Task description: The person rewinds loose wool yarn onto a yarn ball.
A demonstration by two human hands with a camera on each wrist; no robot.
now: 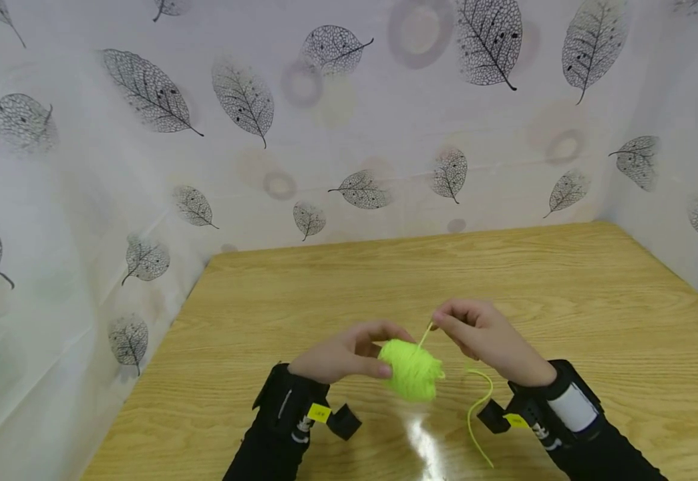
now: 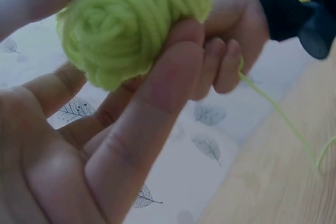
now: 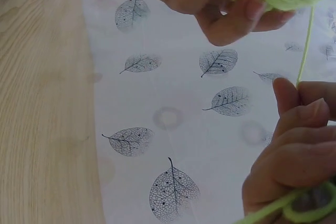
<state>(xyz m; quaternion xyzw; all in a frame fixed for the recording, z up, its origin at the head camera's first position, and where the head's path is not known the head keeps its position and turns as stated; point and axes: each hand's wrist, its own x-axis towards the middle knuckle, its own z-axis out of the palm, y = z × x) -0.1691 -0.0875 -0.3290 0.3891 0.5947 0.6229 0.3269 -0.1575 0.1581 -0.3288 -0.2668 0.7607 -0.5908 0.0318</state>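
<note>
A bright yellow-green ball of yarn [image 1: 411, 371] is held above the table by my left hand [image 1: 349, 351], thumb on the near side and fingers behind. The left wrist view shows the wound end of the yarn ball [image 2: 121, 30] between thumb and fingers. My right hand [image 1: 487, 334], up and to the right of the ball, pinches a strand of yarn [image 1: 425, 334] between thumb and forefinger. That strand [image 3: 306, 45] runs taut from the ball to the fingertips in the right wrist view. A loose yarn tail [image 1: 475, 407] hangs below the right hand, curving toward the table.
The wood-grain table [image 1: 300, 287] spreads under both hands. White cloth with a leaf print [image 1: 363, 190] stands behind it and along both sides. Both wrists wear black bands with small camera blocks [image 1: 344, 422]. Light glares off the table near the front.
</note>
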